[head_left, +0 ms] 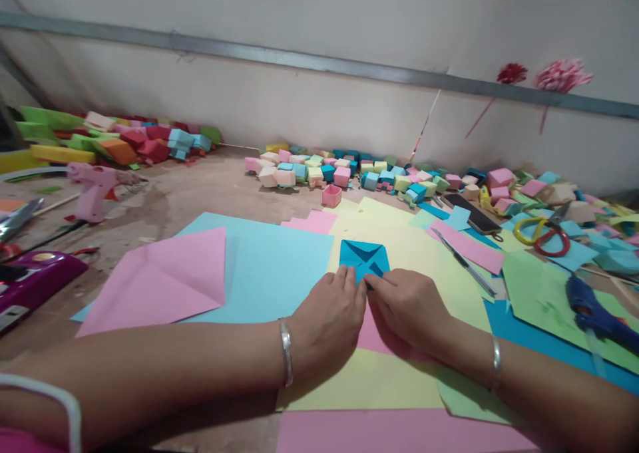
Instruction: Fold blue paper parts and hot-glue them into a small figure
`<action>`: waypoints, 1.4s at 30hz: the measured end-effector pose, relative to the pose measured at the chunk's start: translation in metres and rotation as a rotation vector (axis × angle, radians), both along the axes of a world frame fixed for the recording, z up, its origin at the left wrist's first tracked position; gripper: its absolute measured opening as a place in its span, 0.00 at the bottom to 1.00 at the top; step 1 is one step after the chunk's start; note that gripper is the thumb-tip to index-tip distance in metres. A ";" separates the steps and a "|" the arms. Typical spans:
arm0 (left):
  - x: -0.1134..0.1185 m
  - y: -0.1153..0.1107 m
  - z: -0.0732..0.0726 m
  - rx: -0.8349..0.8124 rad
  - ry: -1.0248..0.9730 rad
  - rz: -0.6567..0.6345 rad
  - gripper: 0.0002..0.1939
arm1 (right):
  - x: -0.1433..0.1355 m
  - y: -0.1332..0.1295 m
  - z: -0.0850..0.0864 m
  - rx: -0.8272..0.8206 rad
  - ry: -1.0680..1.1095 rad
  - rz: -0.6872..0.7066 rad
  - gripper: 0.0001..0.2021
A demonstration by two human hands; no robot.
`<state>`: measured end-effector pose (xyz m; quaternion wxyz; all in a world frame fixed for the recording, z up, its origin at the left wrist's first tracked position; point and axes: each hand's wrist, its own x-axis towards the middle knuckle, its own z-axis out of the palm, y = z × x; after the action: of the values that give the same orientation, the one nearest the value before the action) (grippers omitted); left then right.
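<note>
A small square of folded blue paper point(365, 252) lies on the yellow sheets, its flaps meeting in creases toward the middle. My left hand point(332, 320) is closed at its near left edge, fingers together and pressing the paper down. At the near right corner my right hand point(412, 303) is closed, thumb and index finger pinching the paper's edge. Both hands hide the near part of the square. Beneath them are a pink sheet point(370, 330) and a yellow sheet point(359, 380).
Left are a pink glue gun point(92, 190) and a light blue sheet point(277, 260) under a pink sheet point(170, 277). Right are a craft knife point(464, 263), a phone point(472, 213), scissors point(544, 233) and a blue glue gun point(599, 313). Paper boxes point(342, 175) line the wall.
</note>
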<state>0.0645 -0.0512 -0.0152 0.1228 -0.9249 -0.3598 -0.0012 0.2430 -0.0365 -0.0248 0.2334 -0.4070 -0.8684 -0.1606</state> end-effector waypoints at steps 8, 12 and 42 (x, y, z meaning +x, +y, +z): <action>0.002 -0.003 0.002 0.008 0.009 0.029 0.25 | 0.002 0.002 -0.003 -0.092 -0.013 -0.037 0.12; 0.002 -0.004 0.001 0.040 0.010 0.032 0.25 | 0.002 0.003 -0.005 -0.089 -0.009 -0.027 0.12; 0.003 -0.004 0.001 0.037 -0.010 0.034 0.24 | -0.002 0.014 0.003 -0.173 0.026 -0.070 0.12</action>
<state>0.0675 -0.0549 -0.0144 0.1381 -0.9161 -0.3762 -0.0104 0.2413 -0.0221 -0.0221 0.2028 -0.4578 -0.8611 -0.0880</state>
